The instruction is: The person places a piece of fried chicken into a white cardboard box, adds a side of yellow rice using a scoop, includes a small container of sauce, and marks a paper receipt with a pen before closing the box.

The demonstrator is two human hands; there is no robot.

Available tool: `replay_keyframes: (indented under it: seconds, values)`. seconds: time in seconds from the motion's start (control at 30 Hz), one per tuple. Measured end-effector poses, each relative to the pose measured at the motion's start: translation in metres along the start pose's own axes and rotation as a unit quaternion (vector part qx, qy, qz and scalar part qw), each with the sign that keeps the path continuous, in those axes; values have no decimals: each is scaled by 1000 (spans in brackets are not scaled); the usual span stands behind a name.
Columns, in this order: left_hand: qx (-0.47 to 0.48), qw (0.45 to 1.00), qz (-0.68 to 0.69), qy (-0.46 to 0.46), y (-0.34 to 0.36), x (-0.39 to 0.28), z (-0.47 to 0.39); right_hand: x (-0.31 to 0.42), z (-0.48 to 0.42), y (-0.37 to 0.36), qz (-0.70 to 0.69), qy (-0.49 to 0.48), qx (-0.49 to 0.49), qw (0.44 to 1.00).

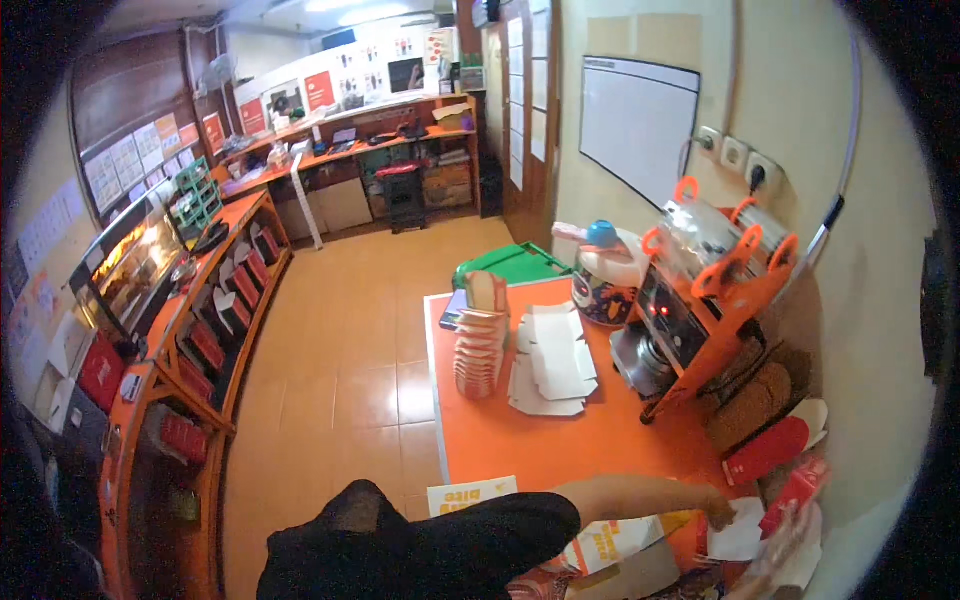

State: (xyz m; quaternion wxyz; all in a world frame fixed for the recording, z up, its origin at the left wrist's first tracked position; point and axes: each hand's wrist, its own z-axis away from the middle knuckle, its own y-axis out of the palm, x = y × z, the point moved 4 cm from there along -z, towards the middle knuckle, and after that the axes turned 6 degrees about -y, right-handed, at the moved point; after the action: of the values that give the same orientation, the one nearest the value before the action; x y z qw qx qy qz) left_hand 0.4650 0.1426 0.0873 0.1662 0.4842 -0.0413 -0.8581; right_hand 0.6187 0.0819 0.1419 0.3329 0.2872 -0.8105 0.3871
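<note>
My left hand [721, 510] is at the lower right, its fingers on the edge of a white-and-red paperboard piece [739, 531]. Close beside it, my right hand [780, 547] is blurred, at a red carton [796, 495] near the wall; its grip is unclear. Printed white-and-yellow cartons [611, 546] lie below my left forearm. Farther up the orange table [510, 442] stands a tall nested stack of paper food containers [480, 345], beside flat white paperboard blanks [559, 356]. Red and white rounded cartons [769, 450] lean along the wall.
An orange rack [697, 360] with clear cylinders stands on the table's right side, by a patterned bucket [604, 292]. Behind the table is a green bin [510, 264]. A long orange shelf unit [247, 322] with a lit food display case [135, 270] runs along the left.
</note>
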Motion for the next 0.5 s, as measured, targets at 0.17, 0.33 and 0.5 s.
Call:
replay_keyframes:
  seconds: [0.17, 0.33, 0.5]
  values:
    - [146, 877, 315, 331, 46, -19, 225, 147, 46, 64, -240, -84, 75, 964]
    - [-183, 758, 319, 539, 63, 151, 509, 426, 188, 221, -25, -348, 381, 856]
    - [-850, 455, -23, 264, 222, 408, 824, 676, 387, 316, -69, -430, 459, 774]
